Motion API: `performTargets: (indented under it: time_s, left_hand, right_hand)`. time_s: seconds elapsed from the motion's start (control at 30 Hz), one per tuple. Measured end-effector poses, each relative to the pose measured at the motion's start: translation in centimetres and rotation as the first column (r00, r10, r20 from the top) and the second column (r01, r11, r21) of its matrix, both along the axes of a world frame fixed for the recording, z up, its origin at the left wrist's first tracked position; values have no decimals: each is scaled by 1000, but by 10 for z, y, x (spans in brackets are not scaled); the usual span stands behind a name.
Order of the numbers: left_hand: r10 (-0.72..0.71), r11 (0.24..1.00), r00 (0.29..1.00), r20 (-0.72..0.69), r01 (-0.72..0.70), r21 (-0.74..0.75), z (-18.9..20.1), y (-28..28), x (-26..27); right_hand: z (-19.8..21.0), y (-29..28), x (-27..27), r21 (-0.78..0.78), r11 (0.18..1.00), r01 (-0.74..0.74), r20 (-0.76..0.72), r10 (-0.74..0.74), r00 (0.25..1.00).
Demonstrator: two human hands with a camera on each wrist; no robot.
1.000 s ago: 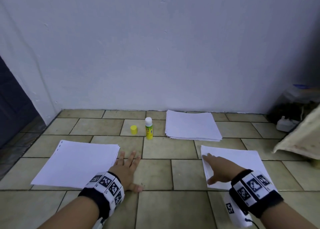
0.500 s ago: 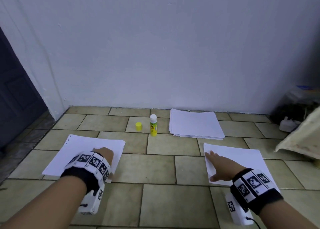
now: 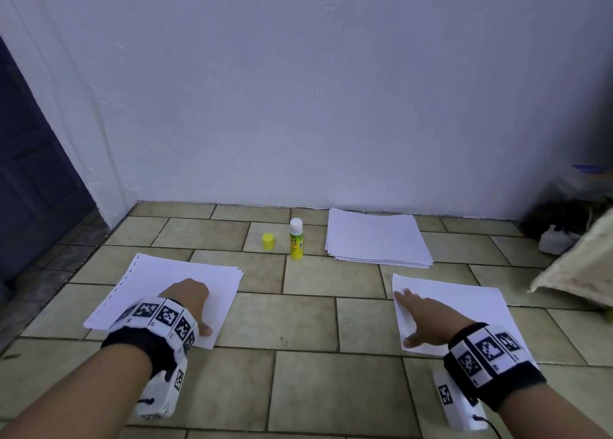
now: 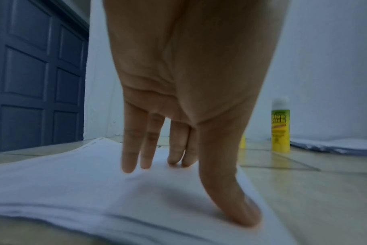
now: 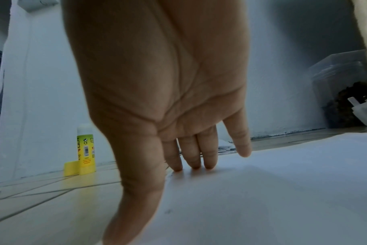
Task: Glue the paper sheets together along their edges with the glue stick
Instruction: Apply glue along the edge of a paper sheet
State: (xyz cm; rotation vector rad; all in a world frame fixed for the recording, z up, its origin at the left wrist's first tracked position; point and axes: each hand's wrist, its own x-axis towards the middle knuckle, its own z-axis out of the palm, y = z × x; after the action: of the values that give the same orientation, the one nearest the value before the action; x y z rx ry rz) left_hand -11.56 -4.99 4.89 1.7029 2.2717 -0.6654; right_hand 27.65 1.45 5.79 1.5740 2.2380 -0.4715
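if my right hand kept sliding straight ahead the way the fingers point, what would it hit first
Probably nothing on the sheet itself. The right hand points forward and slightly left, so past the sheet's corner comes bare tile, then likely the stack of paper by the wall. Depth is uncertain.

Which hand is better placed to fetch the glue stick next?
Probably the left hand: it only rests on the left paper stack, while the right hand presses down the single sheet to be glued. The uncapped glue stick stands about midway between them.

Beige tiled floor (image 3: 308, 382), white wall (image 3: 331, 107), dark panelled door (image 3: 30, 180).
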Motion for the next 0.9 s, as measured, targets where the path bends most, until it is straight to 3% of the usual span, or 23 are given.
performTargets:
  time_s: [0.13, 0.3, 0.4, 0.6, 0.73, 0.9]
  left_hand:
    - [-56, 998, 998, -26, 56, -8, -3, 1, -7]
    - [-28, 999, 1000, -13, 28, 28, 4, 5, 1]
    - [-53, 993, 999, 14, 51, 107, 14, 7, 30]
    - [-280, 955, 946, 162, 257, 152, 20, 7, 125]
    - [-342, 940, 893, 293, 332, 85, 8, 5, 161]
    - [-372, 928, 882, 287, 352, 122, -3, 12, 156]
  right_hand:
    - [-1, 1, 1, 0, 1000, 13, -9, -13, 1000]
    - [-1, 4, 2, 10, 999, 32, -18, -32, 999]
    - [1, 10, 4, 18, 998, 68, -51, -67, 996]
    - [7, 30, 7, -5, 990, 143, -99, -143, 985]
    - [0, 43, 5, 148, 977, 154, -109, -139, 984]
    - [-9, 46, 3, 264, 952, 155, -59, -144, 988]
